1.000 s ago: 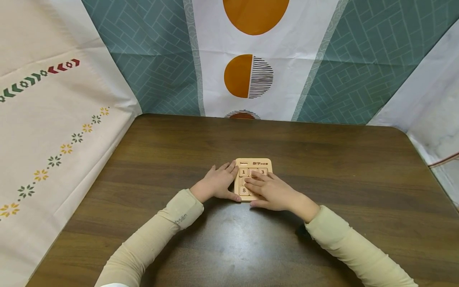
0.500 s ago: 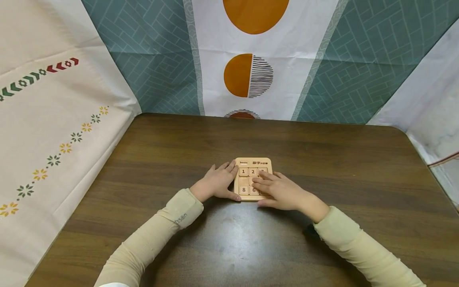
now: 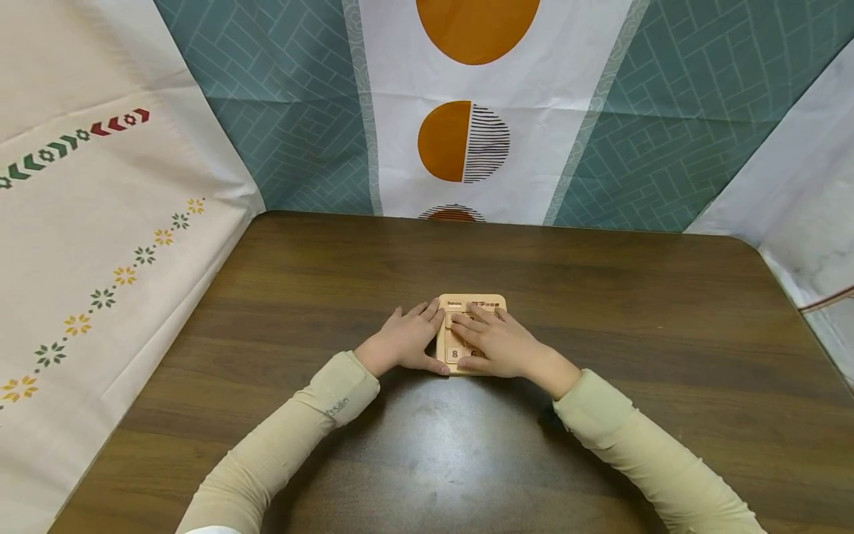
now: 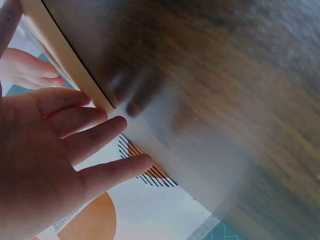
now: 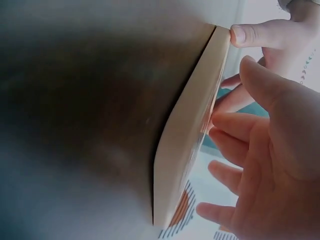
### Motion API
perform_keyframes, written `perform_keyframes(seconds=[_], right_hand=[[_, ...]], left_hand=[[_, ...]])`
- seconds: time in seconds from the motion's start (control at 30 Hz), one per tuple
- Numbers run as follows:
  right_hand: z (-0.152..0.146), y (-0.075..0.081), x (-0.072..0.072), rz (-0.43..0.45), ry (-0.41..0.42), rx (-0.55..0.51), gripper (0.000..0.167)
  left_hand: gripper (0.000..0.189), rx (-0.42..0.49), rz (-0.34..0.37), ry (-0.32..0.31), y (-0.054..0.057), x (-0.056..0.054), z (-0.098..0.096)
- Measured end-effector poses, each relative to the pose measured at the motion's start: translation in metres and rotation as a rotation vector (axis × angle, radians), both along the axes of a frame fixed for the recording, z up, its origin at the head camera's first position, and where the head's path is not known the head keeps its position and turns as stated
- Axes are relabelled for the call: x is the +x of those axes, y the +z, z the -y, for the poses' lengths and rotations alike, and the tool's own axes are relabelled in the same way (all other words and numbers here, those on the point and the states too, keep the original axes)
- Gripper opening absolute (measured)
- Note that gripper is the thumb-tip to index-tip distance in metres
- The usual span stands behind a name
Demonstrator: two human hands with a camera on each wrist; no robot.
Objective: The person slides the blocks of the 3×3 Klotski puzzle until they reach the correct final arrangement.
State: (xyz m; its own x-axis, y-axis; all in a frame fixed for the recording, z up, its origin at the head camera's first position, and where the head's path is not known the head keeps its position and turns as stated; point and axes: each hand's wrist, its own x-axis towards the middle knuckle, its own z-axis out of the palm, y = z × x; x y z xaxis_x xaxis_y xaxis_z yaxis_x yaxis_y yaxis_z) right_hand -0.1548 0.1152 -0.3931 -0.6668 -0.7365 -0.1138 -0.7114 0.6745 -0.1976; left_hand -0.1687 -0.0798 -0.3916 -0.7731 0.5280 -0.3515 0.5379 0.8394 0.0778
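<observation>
Around the number board (image 3: 463, 298), which is lying flat on the brown table (image 3: 600, 289), both hands are resting. Left hand (image 3: 410, 341): fingers nearly straight and spread, its thumb touching the board's near left corner, bracing without gripping. Right hand (image 3: 502, 347): fingers loosely extended over the board's face, grasping nothing; which fingertips are pressing cannot be told. Judged risks: a sideways push might be swivelling the board if the left hand is bracing too lightly; uneven pressure might be jamming a tile, since the right hand is hiding much of the grid. Tile 8 (image 3: 455, 354) is showing at the board's near left. Glare (image 3: 437, 460) is shining nearer than the board; teal-and-white cloth (image 3: 300, 119) is hanging beyond it, flower-patterned cloth (image 3: 67, 245) to its left, pale cloth (image 3: 800, 193) to its right.
</observation>
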Motion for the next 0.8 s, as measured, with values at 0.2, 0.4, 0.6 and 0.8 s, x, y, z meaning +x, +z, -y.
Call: perform_keyframes(seconds=[0.2, 0.4, 0.6, 0.8], right_hand=[[0.004, -0.002, -0.001, 0.03, -0.007, 0.002, 0.063], [0.004, -0.001, 0.003, 0.028, 0.001, -0.002, 0.064], [0.004, 0.001, 0.007, -0.002, 0.033, -0.002, 0.062], [0.004, 0.001, 0.009, 0.001, 0.031, 0.006, 0.062]], left_hand=[[0.105, 0.002, 0.005, -0.002, 0.001, 0.0, 0.0], [0.104, 0.003, 0.004, -0.005, 0.001, 0.0, 0.0], [0.104, -0.001, 0.008, -0.002, 0.002, 0.0, 0.001], [0.105, 0.001, 0.004, -0.002, 0.0, 0.0, 0.001]])
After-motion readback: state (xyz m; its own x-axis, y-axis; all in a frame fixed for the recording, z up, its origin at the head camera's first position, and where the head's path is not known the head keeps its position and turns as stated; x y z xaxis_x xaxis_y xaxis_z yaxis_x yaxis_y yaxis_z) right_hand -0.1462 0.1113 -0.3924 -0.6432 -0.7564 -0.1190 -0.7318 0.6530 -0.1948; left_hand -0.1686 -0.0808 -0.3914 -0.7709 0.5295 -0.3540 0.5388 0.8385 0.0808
